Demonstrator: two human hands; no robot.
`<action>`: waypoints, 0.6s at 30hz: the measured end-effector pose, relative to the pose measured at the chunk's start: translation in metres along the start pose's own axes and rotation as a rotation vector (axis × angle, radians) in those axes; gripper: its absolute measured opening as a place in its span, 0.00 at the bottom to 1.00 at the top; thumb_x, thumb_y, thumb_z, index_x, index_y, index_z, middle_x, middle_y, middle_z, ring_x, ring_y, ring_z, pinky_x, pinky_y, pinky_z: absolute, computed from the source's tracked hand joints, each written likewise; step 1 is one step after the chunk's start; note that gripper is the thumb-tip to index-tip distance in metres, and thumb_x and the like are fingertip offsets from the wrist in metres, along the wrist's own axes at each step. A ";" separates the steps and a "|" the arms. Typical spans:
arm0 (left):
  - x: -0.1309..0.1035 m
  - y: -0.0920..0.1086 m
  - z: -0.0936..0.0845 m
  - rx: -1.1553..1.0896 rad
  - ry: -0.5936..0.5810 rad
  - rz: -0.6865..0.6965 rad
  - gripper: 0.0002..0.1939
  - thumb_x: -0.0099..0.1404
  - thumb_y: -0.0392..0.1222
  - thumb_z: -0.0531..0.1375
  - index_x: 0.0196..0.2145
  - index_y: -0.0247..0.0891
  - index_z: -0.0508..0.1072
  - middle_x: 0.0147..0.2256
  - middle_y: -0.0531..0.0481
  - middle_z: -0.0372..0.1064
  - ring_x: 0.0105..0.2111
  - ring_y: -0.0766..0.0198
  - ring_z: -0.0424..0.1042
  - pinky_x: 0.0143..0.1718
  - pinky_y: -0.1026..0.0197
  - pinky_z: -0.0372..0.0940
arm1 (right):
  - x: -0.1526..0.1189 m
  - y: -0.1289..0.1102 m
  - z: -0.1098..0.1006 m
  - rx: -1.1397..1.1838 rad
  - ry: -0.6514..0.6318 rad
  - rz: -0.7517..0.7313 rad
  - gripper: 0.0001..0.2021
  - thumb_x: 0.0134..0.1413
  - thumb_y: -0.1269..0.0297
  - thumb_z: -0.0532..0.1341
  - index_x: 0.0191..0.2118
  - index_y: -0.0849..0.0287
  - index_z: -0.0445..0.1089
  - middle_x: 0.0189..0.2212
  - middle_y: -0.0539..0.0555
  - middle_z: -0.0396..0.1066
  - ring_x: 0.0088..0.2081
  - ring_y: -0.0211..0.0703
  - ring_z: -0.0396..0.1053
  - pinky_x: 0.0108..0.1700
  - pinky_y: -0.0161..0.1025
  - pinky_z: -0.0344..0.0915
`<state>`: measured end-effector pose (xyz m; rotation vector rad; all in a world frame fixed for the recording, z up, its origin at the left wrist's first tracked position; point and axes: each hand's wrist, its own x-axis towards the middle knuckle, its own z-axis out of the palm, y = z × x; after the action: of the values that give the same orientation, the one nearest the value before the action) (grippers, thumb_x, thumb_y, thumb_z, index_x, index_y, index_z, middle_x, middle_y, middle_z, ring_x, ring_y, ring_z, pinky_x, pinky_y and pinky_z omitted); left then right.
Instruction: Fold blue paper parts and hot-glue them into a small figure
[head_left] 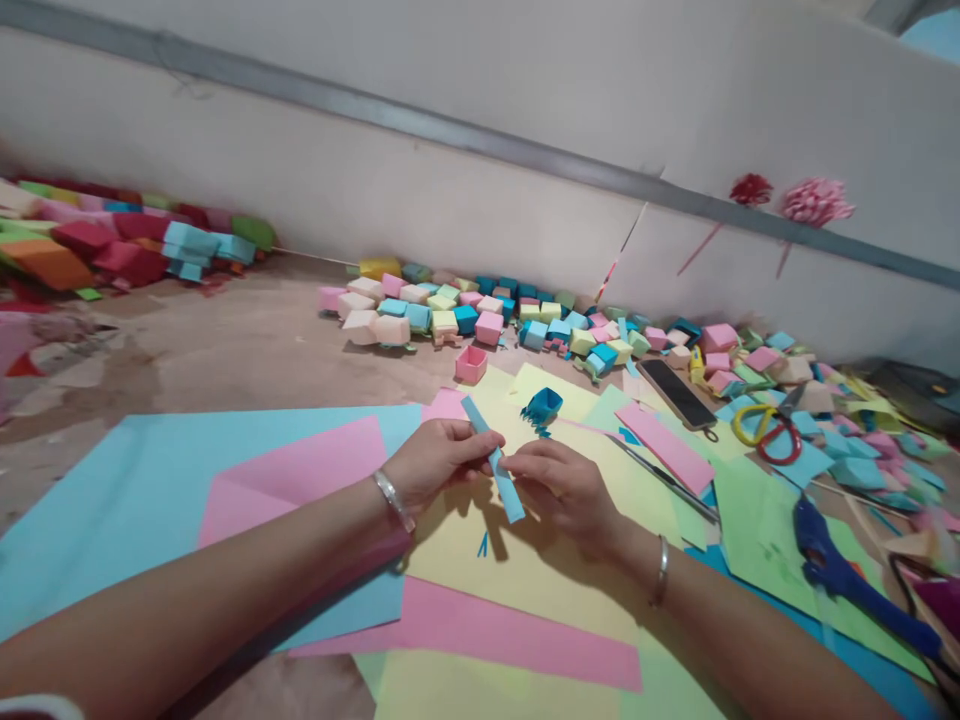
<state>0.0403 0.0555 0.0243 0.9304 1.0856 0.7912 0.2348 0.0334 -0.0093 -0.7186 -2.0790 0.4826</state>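
Both hands hold a narrow blue paper strip (495, 462) above a yellow sheet (517, 560). My left hand (435, 462) pinches the strip near its upper part, a silver bangle on the wrist. My right hand (562, 490) grips the strip's lower part from the right, also with a bangle. Just beyond the strip lies a small blue fringed paper piece (541, 407). A tiny blue scrap (483, 545) lies on the yellow sheet below the hands.
Large blue (135, 480) and pink sheets (300, 470) lie left. Several folded paper boxes (480, 310) line the wall. A phone (677, 392), scissors with red and yellow handles (765, 430), a blue glue gun (847, 575) and paper flowers (814, 200) are right.
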 end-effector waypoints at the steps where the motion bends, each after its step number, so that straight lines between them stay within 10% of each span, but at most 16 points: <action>1: 0.000 -0.001 0.000 0.015 -0.020 -0.014 0.15 0.50 0.46 0.70 0.22 0.30 0.74 0.19 0.52 0.68 0.18 0.76 0.60 0.19 0.72 0.54 | 0.000 0.000 -0.001 -0.044 0.005 -0.018 0.11 0.62 0.70 0.55 0.47 0.58 0.71 0.36 0.55 0.71 0.35 0.37 0.70 0.35 0.35 0.69; 9: -0.011 -0.003 0.007 0.012 -0.153 -0.117 0.17 0.47 0.49 0.71 0.24 0.29 0.77 0.19 0.52 0.67 0.19 0.74 0.59 0.21 0.68 0.54 | 0.004 -0.003 -0.009 -0.262 0.042 -0.261 0.09 0.62 0.68 0.57 0.37 0.56 0.75 0.32 0.53 0.70 0.34 0.38 0.67 0.35 0.37 0.66; 18: -0.009 0.002 0.003 -0.014 -0.022 0.007 0.16 0.48 0.48 0.71 0.31 0.33 0.79 0.25 0.49 0.74 0.24 0.70 0.67 0.27 0.68 0.62 | 0.007 -0.007 -0.016 -0.270 -0.041 -0.350 0.11 0.64 0.70 0.50 0.35 0.59 0.69 0.40 0.57 0.74 0.40 0.39 0.66 0.44 0.40 0.65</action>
<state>0.0409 0.0478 0.0301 0.9300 1.0570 0.7916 0.2427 0.0340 0.0080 -0.4810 -2.2728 0.0211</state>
